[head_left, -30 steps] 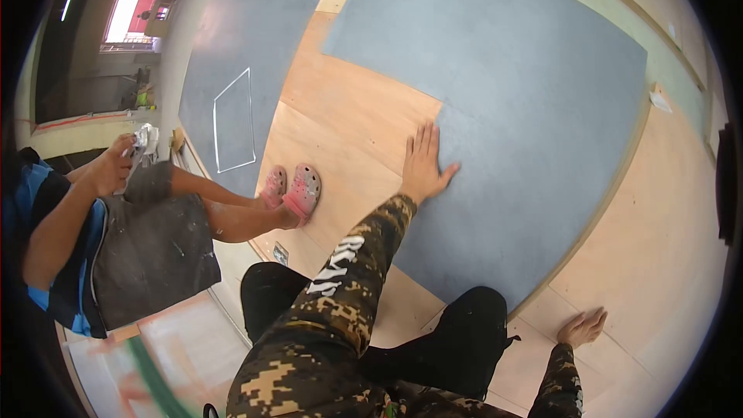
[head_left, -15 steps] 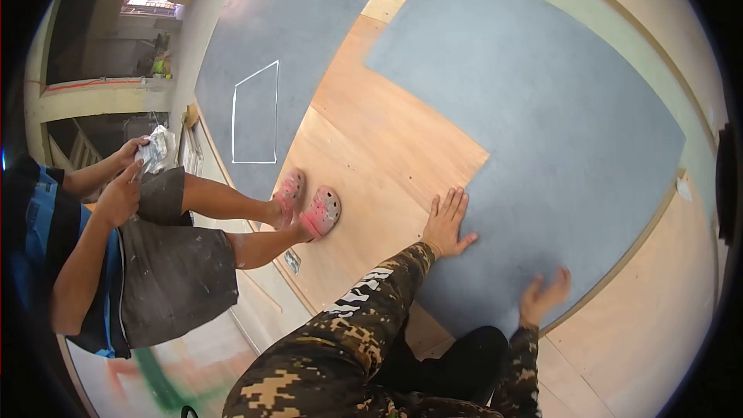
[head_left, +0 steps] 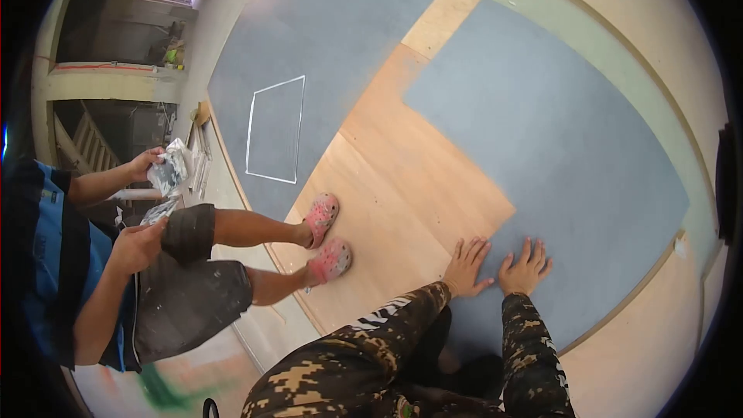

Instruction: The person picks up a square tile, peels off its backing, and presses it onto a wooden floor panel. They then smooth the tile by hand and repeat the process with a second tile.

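My left hand (head_left: 467,264) lies flat with fingers spread on the edge of a large grey floor sheet (head_left: 573,147), where it meets the bare plywood floor (head_left: 402,209). My right hand (head_left: 524,267) presses flat on the same grey sheet just to the right, the two hands nearly side by side. Both arms wear camouflage sleeves. Neither hand holds anything.
Another person in a blue shirt, grey shorts and pink clogs (head_left: 329,244) stands on the plywood at left, holding a crumpled silvery packet (head_left: 170,170). A second grey sheet (head_left: 309,46) with a white outlined rectangle (head_left: 275,130) lies further away. A stair opening is at far left.
My right hand has come down from the air onto the grey sheet beside my left hand. The view has shifted, so both hands sit lower in frame. The other person has shifted their feet.
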`<state>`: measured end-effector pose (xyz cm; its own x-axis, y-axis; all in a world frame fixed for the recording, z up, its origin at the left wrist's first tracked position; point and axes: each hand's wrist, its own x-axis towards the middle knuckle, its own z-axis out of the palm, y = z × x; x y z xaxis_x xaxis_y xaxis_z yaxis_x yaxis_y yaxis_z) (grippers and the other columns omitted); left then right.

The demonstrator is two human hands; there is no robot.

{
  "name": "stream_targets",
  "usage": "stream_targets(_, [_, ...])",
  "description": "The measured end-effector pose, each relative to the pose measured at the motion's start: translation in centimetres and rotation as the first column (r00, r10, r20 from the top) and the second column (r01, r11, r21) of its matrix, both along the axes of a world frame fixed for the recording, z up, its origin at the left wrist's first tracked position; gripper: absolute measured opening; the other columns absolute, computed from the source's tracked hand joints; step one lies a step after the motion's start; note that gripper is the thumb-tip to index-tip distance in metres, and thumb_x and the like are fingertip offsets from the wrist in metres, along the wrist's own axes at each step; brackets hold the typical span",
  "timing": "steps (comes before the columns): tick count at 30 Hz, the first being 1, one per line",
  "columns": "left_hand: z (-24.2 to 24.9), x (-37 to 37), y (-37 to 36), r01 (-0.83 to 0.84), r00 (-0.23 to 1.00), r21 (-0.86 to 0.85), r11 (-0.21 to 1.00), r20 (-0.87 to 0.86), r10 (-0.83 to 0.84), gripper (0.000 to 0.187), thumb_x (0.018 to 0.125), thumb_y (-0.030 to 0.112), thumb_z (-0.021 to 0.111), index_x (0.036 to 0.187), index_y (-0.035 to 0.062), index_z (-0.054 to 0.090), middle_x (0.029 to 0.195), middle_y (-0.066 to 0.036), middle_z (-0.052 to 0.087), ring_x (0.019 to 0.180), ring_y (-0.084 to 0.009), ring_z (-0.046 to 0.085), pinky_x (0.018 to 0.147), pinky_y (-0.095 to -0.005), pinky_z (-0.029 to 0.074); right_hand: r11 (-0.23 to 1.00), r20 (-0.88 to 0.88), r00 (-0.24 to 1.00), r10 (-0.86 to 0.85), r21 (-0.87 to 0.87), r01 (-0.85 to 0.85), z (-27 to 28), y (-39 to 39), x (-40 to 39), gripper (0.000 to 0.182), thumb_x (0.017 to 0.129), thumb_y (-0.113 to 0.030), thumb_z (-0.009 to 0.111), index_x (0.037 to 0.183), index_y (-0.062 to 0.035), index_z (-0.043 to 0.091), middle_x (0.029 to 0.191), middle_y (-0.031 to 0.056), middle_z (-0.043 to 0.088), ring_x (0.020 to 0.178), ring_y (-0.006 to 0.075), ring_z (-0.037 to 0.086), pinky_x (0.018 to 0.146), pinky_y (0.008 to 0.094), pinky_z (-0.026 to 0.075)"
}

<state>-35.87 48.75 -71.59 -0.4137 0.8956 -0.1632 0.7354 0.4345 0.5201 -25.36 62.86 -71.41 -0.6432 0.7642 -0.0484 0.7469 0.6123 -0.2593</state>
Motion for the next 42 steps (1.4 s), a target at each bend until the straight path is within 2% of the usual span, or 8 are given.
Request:
stream_targets(4, [0.9, -20.7, 7.0, -0.055, 0.833, 0.284, 0.957, -0.515, 0.201, 0.067, 0.086, 0.038, 0.060, 0.138, -0.0008, 0.044, 0.131, -0.023, 0.052, 0.124, -0.0394, 0.047, 0.111, -0.0636, 0.024, 0.999, 0.057, 0.998, -0.003, -0.049, 0.006, -0.8, -0.7, -1.2, 0.055, 0.086, -0.031, 0.054, 0.137, -0.0091, 0.047, 0.143, 0.0190, 0.041, 0.136, 0.0343, 0.033, 0.113, 0.0605, 0.015])
stream_targets(9, [19.8, -57.7, 13.9, -0.592, 0.803, -0.134, 0.794, -0.174, 0.569, 0.108, 0.077, 0.036, 0.073, 0.141, -0.0204, 0.006, 0.070, -0.010, 0.067, 0.059, -0.0255, 0.065, 0.057, -0.0339, 0.053, 1.000, 0.080, 0.997, 0.008, -0.014, -0.007, 0.0, -0.2, -1.4, 0.056, 0.088, -0.031, 0.052, 0.138, -0.0079, 0.045, 0.144, 0.0193, 0.039, 0.137, 0.0353, 0.033, 0.113, 0.0603, 0.015])
stream_targets(12, [32.6, -65.2, 14.6, -0.570, 0.754, -0.325, 0.755, -0.571, 0.324, 0.059, 0.077, 0.040, 0.070, 0.111, -0.0070, 0.062, 0.069, -0.007, 0.067, 0.067, -0.0212, 0.066, 0.075, -0.0332, 0.053, 0.999, 0.030, 0.999, 0.021, 0.039, -0.022, 0.1, -0.1, -0.6, 0.056, 0.088, -0.031, 0.051, 0.138, -0.0071, 0.045, 0.144, 0.0191, 0.040, 0.136, 0.0362, 0.033, 0.113, 0.0602, 0.015])
stream_targets(17, [31.3, -71.0, 14.6, -0.486, 0.726, 0.161, 0.859, -0.473, 0.500, 0.045, 0.078, 0.025, 0.073, 0.112, -0.0018, 0.063, 0.070, -0.012, 0.065, 0.061, -0.0216, 0.062, 0.057, -0.0353, 0.053, 0.999, 0.047, 0.999, 0.017, 0.046, -0.019, 0.0, -0.2, -0.8, 0.057, 0.087, -0.031, 0.051, 0.139, -0.0072, 0.044, 0.143, 0.0200, 0.040, 0.136, 0.0359, 0.034, 0.113, 0.0602, 0.015])
stream_targets(21, [14.8, -49.0, 14.3, -0.358, 0.778, 0.167, 0.919, -0.492, 0.392, 0.049, 0.087, 0.029, 0.063, 0.126, 0.0008, 0.056, 0.101, -0.024, 0.067, 0.097, -0.0394, 0.063, 0.087, -0.0467, 0.050, 1.000, 0.098, 0.995, 0.013, 0.002, -0.013, 0.3, 0.0, -0.8, 0.059, 0.085, -0.031, 0.054, 0.139, -0.0076, 0.044, 0.142, 0.0205, 0.041, 0.135, 0.0355, 0.036, 0.113, 0.0601, 0.016])
stream_targets(22, [9.9, -42.9, 11.3, 0.042, 0.822, 0.211, 0.977, -0.562, 0.086, 0.051, 0.087, 0.025, 0.063, 0.128, -0.0026, 0.053, 0.118, -0.026, 0.060, 0.109, -0.0386, 0.057, 0.095, -0.0472, 0.045, 1.000, 0.111, 0.994, 0.004, -0.002, -0.003, 0.2, 0.0, -0.8, 0.059, 0.085, -0.031, 0.054, 0.139, -0.0076, 0.044, 0.142, 0.0205, 0.041, 0.135, 0.0355, 0.036, 0.113, 0.0601, 0.016])
stream_targets(27, [2.9, -10.4, 1.6, 0.253, 0.961, 0.111, 0.961, 0.090, -0.263, 0.071, 0.085, 0.032, 0.065, 0.142, -0.0020, 0.039, 0.142, -0.029, 0.039, 0.133, -0.0484, 0.035, 0.112, -0.0575, 0.026, 1.000, -0.001, 1.000, -0.015, -0.015, 0.015, 0.0, 0.9, -1.6, 0.058, 0.080, -0.032, 0.061, 0.133, -0.0095, 0.052, 0.138, 0.0182, 0.046, 0.132, 0.0345, 0.040, 0.110, 0.0605, 0.021])
stream_targets(42, [-3.6, -3.8, -6.6, 0.044, 0.964, 0.088, 0.995, -0.264, -0.020, 0.055, 0.088, 0.030, 0.058, 0.138, 0.0075, 0.049, 0.136, -0.015, 0.047, 0.128, -0.0332, 0.041, 0.110, -0.0538, 0.025, 0.992, -0.069, 0.997, 0.047, 0.123, -0.038, -3.1, 2.6, -3.1, 0.052, 0.086, -0.028, 0.058, 0.134, -0.0100, 0.049, 0.136, 0.0192, 0.044, 0.130, 0.0333, 0.037, 0.106, 0.0619, 0.020])
